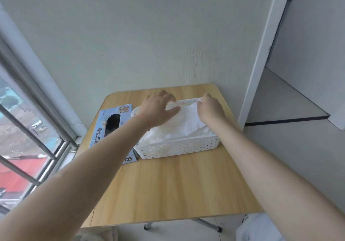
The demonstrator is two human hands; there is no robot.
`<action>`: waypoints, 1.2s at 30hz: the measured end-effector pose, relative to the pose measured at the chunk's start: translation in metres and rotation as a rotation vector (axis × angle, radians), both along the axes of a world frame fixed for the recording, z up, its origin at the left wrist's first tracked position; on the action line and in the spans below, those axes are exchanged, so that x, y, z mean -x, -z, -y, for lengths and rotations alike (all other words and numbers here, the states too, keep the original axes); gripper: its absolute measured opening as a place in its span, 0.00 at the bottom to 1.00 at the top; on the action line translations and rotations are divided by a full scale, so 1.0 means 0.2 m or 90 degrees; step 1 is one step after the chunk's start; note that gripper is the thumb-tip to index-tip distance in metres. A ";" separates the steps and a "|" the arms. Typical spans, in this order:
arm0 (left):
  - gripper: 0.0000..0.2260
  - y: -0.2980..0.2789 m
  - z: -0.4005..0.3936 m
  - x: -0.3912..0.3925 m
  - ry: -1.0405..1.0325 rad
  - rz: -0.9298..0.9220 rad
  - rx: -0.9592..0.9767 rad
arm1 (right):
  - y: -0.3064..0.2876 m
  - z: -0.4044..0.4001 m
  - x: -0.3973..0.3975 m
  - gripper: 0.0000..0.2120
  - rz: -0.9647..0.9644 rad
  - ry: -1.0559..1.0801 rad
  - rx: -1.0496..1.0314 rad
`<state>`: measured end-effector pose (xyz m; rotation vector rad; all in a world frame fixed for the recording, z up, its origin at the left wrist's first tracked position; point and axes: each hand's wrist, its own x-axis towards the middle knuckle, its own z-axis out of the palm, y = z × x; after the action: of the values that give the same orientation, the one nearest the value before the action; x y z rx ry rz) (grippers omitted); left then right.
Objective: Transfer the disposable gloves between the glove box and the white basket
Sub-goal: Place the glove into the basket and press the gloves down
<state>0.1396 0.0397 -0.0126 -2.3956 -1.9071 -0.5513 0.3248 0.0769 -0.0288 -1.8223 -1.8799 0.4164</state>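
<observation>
Two bare forearms reach in from the bottom corners over a light wooden table [168, 188] with rounded corners, set against a pale wall. The left hand [158, 110], a thin red string bracelet [147, 122] on its wrist, hovers palm-down over the far left end of a white perforated plastic basket [179, 147], fingers spread and gently bent; whether the fingertips touch anything I cannot tell. The right hand [210, 110] is curled at the basket's far rim, fingers pinching the edge of a thin translucent white disposable glove [188, 119] that stretches across between both hands. More crumpled clear gloves fill the basket. Just left of the basket, touching its side, lies a flat light-blue cardboard glove box [112, 128] with a dark oval opening on top and an XL mark at its near end. A metal-barred window [28, 128] stands to the left
</observation>
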 end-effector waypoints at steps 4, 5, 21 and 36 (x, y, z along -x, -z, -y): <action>0.24 0.06 0.06 -0.07 0.069 -0.087 0.118 | 0.00 0.03 0.04 0.14 0.198 -0.016 -0.041; 0.26 0.06 0.06 -0.06 0.064 -0.103 0.132 | 0.00 0.04 0.04 0.17 0.249 -0.025 -0.051; 0.16 -0.13 0.14 0.11 -0.071 -0.045 0.029 | 0.01 0.04 0.06 0.20 0.424 -0.043 -0.082; 0.33 -0.08 0.14 -0.04 -0.080 -0.073 0.277 | -0.06 0.10 0.11 0.21 0.309 -0.192 0.000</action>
<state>0.1472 0.0120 0.0037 -2.4417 -2.2976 0.0159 0.3035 0.0567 -0.0163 -1.7529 -2.4955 0.0694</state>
